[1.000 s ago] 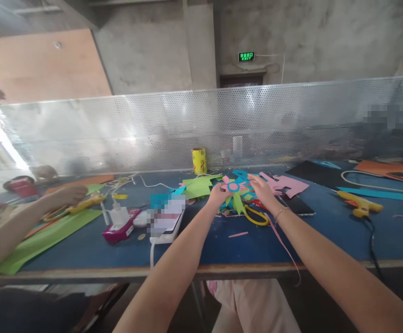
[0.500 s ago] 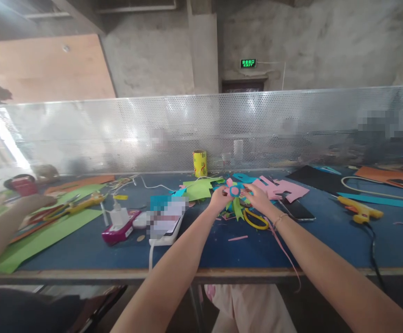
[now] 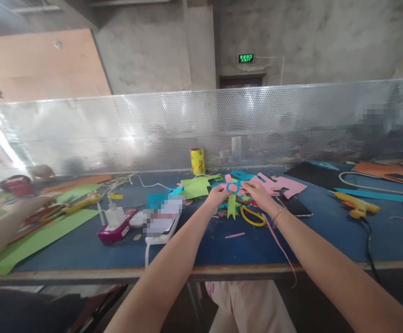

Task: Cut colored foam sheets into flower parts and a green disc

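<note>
Between my two hands is a small felt-like flower [image 3: 233, 188] with a pink middle, a blue ring around it and a notched green strip [image 3: 232, 206] hanging below. My left hand [image 3: 218, 194] pinches its left side, and my right hand [image 3: 257, 191] pinches its right side. The fingertips are small and partly hidden. Just below my right hand lie scissors with yellow handles [image 3: 253, 217]. Around the flower are green sheet pieces [image 3: 194, 188], pink cut-outs [image 3: 288, 186] and small scraps. A thin pink strip [image 3: 281, 247] trails from near my right wrist over the table edge.
A yellow roll [image 3: 197, 161] stands before the perforated metal screen [image 3: 135, 134]. To the right lie a phone [image 3: 296, 206] and a yellow glue gun [image 3: 357, 204]. To the left are a purple power strip [image 3: 116, 231] and another person's arm [image 3: 10, 222].
The flower has turned and now sits flatter between my hands, its green strip hanging straight down. My hands have moved slightly apart. The whole view has shifted a little.
</note>
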The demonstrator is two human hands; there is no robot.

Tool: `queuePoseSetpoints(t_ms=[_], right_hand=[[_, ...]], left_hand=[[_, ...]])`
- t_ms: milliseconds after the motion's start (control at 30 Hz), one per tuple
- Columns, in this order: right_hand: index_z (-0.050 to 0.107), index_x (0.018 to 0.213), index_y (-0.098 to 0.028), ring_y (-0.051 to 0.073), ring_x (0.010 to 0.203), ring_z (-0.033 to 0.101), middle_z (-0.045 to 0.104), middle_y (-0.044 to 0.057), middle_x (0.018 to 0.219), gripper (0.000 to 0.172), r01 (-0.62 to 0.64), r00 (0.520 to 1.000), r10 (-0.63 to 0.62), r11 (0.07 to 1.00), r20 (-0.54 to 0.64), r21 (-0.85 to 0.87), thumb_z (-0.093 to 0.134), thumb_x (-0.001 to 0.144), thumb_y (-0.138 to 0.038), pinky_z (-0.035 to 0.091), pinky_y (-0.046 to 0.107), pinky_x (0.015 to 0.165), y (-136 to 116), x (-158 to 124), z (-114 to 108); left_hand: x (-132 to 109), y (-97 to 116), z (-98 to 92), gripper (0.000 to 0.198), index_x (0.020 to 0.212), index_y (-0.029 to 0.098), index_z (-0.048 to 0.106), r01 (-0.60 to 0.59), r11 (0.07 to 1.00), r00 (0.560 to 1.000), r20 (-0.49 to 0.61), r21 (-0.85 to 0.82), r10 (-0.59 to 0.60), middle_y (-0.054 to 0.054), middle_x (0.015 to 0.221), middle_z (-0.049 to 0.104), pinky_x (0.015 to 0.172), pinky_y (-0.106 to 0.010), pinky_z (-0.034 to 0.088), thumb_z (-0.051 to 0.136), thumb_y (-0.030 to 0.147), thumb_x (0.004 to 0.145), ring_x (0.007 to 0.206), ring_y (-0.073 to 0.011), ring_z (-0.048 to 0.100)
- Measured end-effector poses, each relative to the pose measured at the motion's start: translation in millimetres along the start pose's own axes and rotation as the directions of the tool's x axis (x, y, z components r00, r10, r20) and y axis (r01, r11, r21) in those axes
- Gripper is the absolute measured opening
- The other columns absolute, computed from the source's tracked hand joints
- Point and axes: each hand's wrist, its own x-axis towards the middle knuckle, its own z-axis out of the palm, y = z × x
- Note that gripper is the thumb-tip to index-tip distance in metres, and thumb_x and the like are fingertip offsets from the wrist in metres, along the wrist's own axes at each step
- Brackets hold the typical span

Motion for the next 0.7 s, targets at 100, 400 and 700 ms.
queuePoseSetpoints(t_ms=[100,400,700], right_hand=[[0.051,0.06,-0.018,0.01,0.053,0.044,0.045,-0.004,0.054,0.039,-0.047,0.999,0.049,0.992,-0.015,0.113,0.065,0.059,-0.054,0.04,0.024,0.053,-0.3,-0.2,1.6],[0.043,0.056,-0.019,0.009,0.047,0.04,0.04,-0.006,0.049,0.042,-0.1,0.991,0.114,0.979,-0.067,0.179,0.067,0.057,-0.054,0.034,0.022,0.045,-0.3,1.1,2.6],[0.052,0.065,-0.02,0.016,0.06,0.057,0.057,0.0,0.061,0.032,-0.095,0.986,0.117,0.98,-0.121,0.176,0.064,0.062,-0.049,0.044,0.026,0.053,4.9,3.5,-5.0]], left_hand=[[-2.8,1.0,2.4,0.029,0.07,0.013,0.065,-0.01,1.0,0.999,0.037,-0.02,0.011,-0.003,0.066,0.063,0.059,-0.025,0.048,0.078,0.024,0.046,0.06,-0.0123,0.058],[-4.5,-1.4,4.2,0.028,0.071,0.011,0.066,-0.034,0.999,0.998,0.057,0.013,0.033,-0.003,0.066,0.063,0.057,-0.026,0.048,0.078,0.022,0.048,0.058,-0.0123,0.058],[-3.7,-1.0,2.9,0.027,0.072,0.013,0.063,-0.009,1.0,1.0,0.03,-0.015,0.01,-0.002,0.064,0.063,0.056,-0.025,0.047,0.077,0.02,0.05,0.057,-0.0123,0.058]])
